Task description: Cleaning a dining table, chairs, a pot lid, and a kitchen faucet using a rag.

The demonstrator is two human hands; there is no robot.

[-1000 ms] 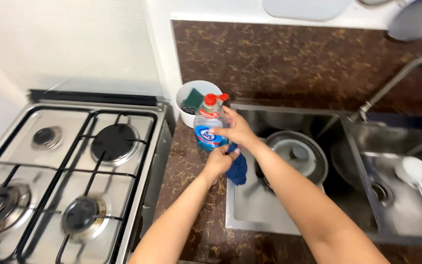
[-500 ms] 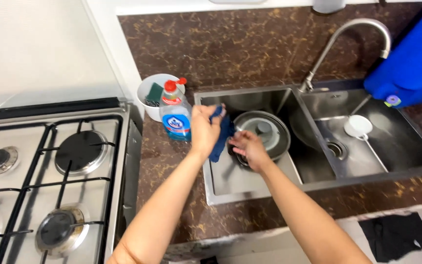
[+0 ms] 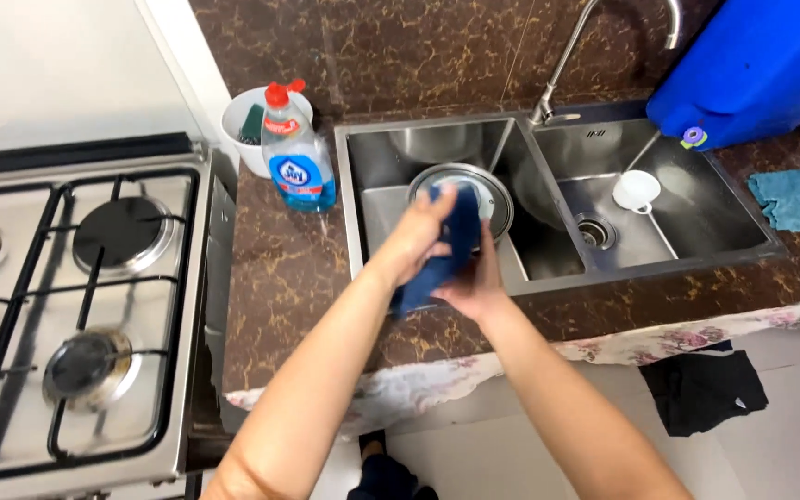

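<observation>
My left hand [image 3: 418,236] and my right hand [image 3: 472,282] are together over the front edge of the left sink basin [image 3: 377,199]. Both hold a dark blue cloth [image 3: 446,245], which hangs between them. Behind the hands a pot with a round lid [image 3: 497,190] lies in that basin. A clear bottle of blue dish liquid with a red cap [image 3: 294,153] stands on the brown stone counter [image 3: 280,278] to the left of the sink.
A white bowl with scrubbers [image 3: 241,125] sits behind the bottle. A gas stove [image 3: 76,278] fills the left. The right basin [image 3: 696,204] holds a white cup [image 3: 636,190] under a tap [image 3: 594,37]. A blue container [image 3: 752,65], a teal cloth [image 3: 796,199], dark floor rag [image 3: 701,389].
My right hand left the pot in the sink and joined my left hand on the blue cloth. Both hands moved toward the counter's front edge. The view shifted back and down.
</observation>
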